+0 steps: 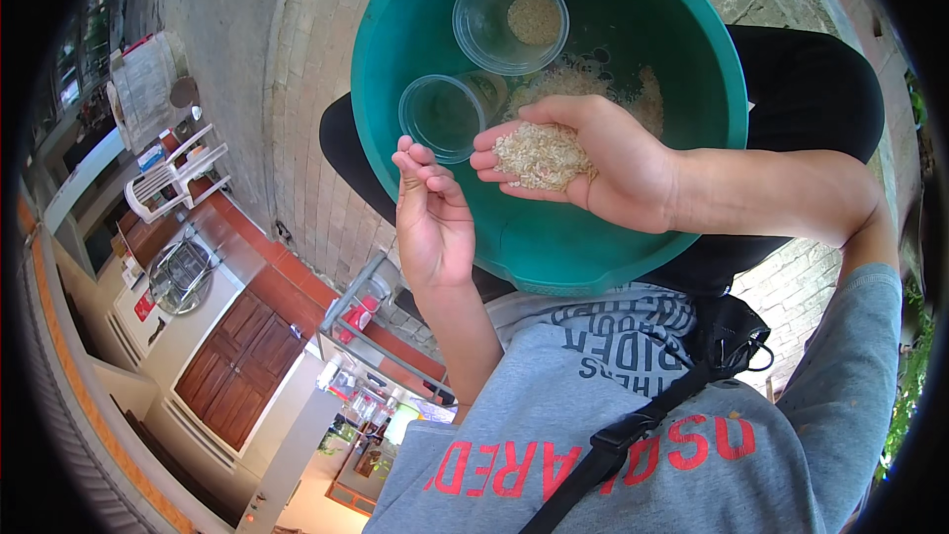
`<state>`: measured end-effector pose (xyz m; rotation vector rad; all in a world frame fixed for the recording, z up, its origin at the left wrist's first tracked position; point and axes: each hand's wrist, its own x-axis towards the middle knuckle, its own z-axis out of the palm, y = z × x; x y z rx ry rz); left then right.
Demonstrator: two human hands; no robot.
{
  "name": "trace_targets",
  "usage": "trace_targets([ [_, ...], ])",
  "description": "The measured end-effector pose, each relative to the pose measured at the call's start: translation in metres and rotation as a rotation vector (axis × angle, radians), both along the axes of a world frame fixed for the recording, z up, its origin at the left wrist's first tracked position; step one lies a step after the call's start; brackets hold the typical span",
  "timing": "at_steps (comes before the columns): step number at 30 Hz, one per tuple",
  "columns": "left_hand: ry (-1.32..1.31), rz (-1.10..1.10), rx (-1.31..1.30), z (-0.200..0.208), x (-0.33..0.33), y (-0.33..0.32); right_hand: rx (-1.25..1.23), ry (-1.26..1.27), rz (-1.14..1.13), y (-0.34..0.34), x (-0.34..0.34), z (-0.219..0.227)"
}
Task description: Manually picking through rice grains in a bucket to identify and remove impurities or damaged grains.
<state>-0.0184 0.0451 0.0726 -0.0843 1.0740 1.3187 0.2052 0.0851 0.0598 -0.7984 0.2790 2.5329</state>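
My right hand (633,170) is palm up over a green plastic basin (583,257), with a heap of pale rice grains (544,156) lying on its palm and fingers. To its left, my left hand (433,213) is raised at the basin's edge, thumb and fingertips pinched together. Whatever is between those fingertips, if anything, is too small to make out. Just beyond them stands a small clear plastic cup (442,119). A larger clear cup (494,25) farther off holds some light brown grain (534,20). Loose grains (647,104) lie on the basin floor, partly hidden by my right hand.
The basin sits between my black-trousered legs (806,89). Paving (321,89) runs along the left, with a white plastic chair (173,178), a metal rack (361,311) and a brown wooden door (237,371) beyond. A black strap (613,440) crosses my shirt.
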Motion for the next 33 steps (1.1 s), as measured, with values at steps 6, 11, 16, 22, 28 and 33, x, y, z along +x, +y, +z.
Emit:
trace_targets([
  [6,-0.033,-0.041,0.001,0.001,0.000,0.001,-0.003,0.003,0.005,-0.001,0.000,-0.001],
  [11,-0.110,-0.059,-0.015,0.003,0.000,0.000,-0.009,0.005,0.001,-0.001,0.000,-0.001],
  [16,0.280,-0.211,0.117,0.012,0.017,-0.011,-0.019,-0.004,-0.019,-0.001,0.000,-0.002],
  [22,1.266,-0.811,0.425,0.027,0.042,-0.017,-0.023,0.022,-0.050,0.001,-0.002,-0.005],
  [28,1.465,-0.827,0.502,0.028,0.065,-0.011,0.047,0.076,-0.041,-0.001,0.002,-0.003],
  [33,1.583,-0.861,0.530,0.031,0.071,-0.013,-0.014,0.055,-0.066,-0.002,0.000,-0.004],
])
